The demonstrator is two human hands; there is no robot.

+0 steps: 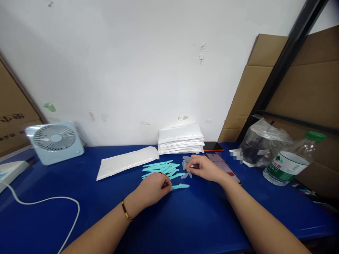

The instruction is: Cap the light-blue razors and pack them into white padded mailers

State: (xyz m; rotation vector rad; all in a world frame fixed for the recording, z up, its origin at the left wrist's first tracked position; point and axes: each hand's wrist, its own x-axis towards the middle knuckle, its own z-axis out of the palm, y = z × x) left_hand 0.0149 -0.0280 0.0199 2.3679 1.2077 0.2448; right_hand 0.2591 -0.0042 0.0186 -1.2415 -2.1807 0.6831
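My left hand (153, 189) is closed, its thumb and fingers pinching the handle end of a teal eyebrow razor (180, 186). That razor points to the right, just above the blue table, and its far end looks paler. Behind this hand lies a loose pile of teal eyebrow razors (160, 165). My right hand (203, 168) is at a small heap of translucent blade caps (184, 164), thumb and fingertips pinched together. A small pale piece, apparently one of the caps, shows at those fingertips. The fingers hide part of the heap.
A flat white bubble mailer (127, 162) lies left of the razors, with a stack of mailers (181, 139) against the wall. A lit phone (224, 166) rests beside my right forearm. Further out are a fan (56, 141), a white cable (76, 211) and a water bottle (291, 162).
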